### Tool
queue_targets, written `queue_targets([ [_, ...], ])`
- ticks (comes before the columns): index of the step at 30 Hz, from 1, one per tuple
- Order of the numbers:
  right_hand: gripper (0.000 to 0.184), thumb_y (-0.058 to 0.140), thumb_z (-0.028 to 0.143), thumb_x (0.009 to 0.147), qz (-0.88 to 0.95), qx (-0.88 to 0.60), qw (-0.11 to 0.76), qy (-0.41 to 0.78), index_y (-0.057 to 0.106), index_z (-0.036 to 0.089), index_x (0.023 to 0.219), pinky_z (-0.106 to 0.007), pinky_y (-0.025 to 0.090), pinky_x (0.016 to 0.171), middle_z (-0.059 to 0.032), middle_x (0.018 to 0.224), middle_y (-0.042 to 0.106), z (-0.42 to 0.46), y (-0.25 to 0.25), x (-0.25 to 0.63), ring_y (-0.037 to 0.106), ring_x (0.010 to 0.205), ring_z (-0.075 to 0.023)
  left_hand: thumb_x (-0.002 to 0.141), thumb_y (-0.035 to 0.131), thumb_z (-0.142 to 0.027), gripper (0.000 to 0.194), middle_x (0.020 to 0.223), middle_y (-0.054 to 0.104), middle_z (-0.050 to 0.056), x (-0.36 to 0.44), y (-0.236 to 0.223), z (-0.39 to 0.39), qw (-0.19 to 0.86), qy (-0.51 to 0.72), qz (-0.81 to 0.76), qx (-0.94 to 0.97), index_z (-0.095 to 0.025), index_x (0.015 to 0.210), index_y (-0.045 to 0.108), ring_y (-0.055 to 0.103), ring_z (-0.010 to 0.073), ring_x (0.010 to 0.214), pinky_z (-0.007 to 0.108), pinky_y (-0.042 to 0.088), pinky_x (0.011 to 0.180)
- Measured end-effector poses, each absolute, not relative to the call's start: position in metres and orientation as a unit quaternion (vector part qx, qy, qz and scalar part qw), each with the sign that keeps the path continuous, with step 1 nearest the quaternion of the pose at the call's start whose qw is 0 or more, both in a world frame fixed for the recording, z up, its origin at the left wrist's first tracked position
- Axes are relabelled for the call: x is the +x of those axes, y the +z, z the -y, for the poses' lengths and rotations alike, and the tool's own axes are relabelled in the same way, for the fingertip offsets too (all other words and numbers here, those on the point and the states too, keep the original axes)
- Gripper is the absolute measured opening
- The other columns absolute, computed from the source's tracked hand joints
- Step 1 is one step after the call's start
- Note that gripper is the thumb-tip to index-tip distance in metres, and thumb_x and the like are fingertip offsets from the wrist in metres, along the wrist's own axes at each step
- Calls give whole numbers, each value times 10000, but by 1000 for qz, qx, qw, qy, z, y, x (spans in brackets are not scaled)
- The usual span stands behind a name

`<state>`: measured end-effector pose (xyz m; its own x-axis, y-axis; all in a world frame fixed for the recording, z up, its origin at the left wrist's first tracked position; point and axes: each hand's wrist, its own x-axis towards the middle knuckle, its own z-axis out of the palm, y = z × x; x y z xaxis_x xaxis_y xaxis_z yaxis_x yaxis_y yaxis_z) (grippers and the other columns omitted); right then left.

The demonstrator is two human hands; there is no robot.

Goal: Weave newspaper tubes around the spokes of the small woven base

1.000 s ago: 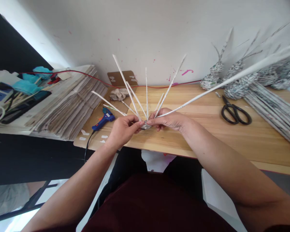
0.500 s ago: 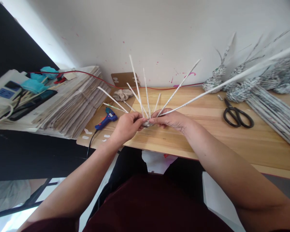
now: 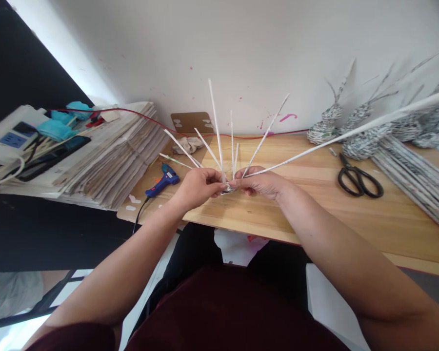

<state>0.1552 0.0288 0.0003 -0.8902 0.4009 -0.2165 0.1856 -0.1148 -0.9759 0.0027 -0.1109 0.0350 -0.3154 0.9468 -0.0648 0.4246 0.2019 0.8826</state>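
Between my two hands, above the wooden table, is a small woven base of rolled paper with several thin white paper sticks fanning up and outward from it. My left hand pinches its left side, thumb in front and fingers mostly behind. My right hand grips the right side, its thumb close to the left one. A much longer white paper stick runs from the right hand out to the upper right. The fingers hide much of the woven base.
On the table at right lie black scissors, a bundle of paper sticks and several woven paper pieces. At left are a blue glue gun, a crumpled cloth, a stack of paper and a power socket.
The woven base and both hands have shifted slightly right. The sticks' fan has turned a little, and the long stick's far end sits lower. Both hands keep their hold.
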Motion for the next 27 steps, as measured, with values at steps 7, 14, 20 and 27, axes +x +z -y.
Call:
queue_targets([
  [7, 425, 879, 491, 599, 676, -231, 111, 691, 602, 181, 686, -209, 353, 515, 36, 655, 523, -27, 2, 156, 451, 630, -100, 733, 716, -262, 122, 566, 646, 6, 1, 35, 104, 286, 385, -722, 498, -158, 699, 662, 617, 122, 528, 224, 501, 533],
  [14, 378, 885, 436, 604, 677, -233, 138, 684, 659, 148, 698, -221, 360, 543, -7, 766, 665, -24, 7, 155, 506, 647, -91, 704, 735, -251, 112, 607, 675, 26, -2, 36, 96, 323, 371, -729, 476, -163, 702, 667, 637, 142, 546, 247, 531, 527],
  [20, 304, 872, 340, 660, 646, -240, 119, 715, 683, 146, 799, -190, 341, 432, 14, 652, 655, -26, 6, 154, 514, 482, -62, 676, 747, -184, 137, 634, 689, 30, -2, 37, 90, 344, 392, -704, 482, -163, 749, 633, 644, 141, 551, 248, 537, 519],
  [27, 265, 868, 307, 713, 651, -239, 81, 716, 699, 153, 848, -150, 381, 403, -42, 817, 754, -25, 9, 156, 658, 549, -91, 660, 755, -205, 139, 606, 675, 13, -2, 36, 90, 353, 402, -696, 479, -158, 731, 646, 645, 135, 568, 235, 543, 541],
])
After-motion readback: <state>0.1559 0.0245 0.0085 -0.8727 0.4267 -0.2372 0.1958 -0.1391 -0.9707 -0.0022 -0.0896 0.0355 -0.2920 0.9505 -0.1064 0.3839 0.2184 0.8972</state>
